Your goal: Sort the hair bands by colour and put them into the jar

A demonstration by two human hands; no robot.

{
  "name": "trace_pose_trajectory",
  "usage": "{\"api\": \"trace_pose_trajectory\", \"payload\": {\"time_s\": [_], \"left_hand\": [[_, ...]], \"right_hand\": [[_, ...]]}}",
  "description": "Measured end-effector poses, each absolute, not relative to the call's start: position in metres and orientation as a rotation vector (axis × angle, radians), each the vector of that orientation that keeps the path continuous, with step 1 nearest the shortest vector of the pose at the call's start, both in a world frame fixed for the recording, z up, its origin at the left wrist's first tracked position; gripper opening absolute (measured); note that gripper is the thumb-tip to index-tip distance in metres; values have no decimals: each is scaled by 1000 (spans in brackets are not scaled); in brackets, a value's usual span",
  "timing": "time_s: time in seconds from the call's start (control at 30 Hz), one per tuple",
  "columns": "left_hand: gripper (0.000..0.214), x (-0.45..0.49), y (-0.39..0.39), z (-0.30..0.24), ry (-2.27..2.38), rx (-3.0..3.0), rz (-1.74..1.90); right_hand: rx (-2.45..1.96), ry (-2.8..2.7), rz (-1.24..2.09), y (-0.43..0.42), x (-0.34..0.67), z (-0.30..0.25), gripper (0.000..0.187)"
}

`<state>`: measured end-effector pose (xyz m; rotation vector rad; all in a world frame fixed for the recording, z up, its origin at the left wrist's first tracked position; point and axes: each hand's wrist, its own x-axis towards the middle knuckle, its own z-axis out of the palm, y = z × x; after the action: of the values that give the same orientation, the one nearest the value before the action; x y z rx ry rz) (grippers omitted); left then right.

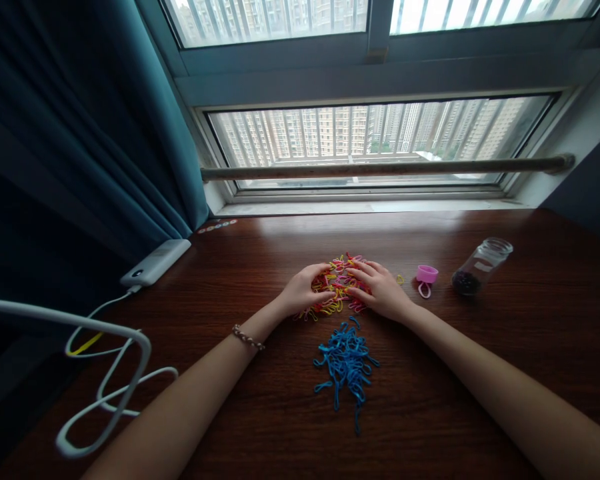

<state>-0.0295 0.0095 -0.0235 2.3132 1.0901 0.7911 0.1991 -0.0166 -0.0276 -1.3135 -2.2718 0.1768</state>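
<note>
A heap of small red, yellow and pink rubber bands [336,283] lies on the dark wooden table between my two hands. My left hand [305,290] curves around the heap's left side, fingers apart and touching it. From the right, my right hand [383,290] rests its spread fingers on the same heap. Closer to me is a separate pile of blue rubber bands [347,363], which neither hand touches. Beyond my right hand sit a pink cap [427,273] with a loop and a clear glass jar [481,267], tilted, with dark contents at its bottom.
A white power bank [156,262] stands at the left by the blue curtain [145,133], with a cable plugged in. A thick white cable [105,327] loops over the table's left side. Behind the table a metal rail [380,169] crosses the window.
</note>
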Motion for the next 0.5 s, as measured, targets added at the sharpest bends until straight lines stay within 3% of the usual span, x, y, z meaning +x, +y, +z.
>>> {"api": "trace_pose_trajectory", "payload": {"time_s": [0.1, 0.27, 0.5], "left_hand": [[57, -29, 10, -21, 1038, 2360, 781], [22, -27, 13, -21, 1025, 2334, 791], [19, -34, 33, 11, 1089, 2293, 835]], "right_hand": [[-1139, -2268, 268, -18, 192, -24, 29], [-1097, -2071, 484, -9, 191, -21, 6], [-1236, -1772, 758, 16, 215, 8, 10]]}}
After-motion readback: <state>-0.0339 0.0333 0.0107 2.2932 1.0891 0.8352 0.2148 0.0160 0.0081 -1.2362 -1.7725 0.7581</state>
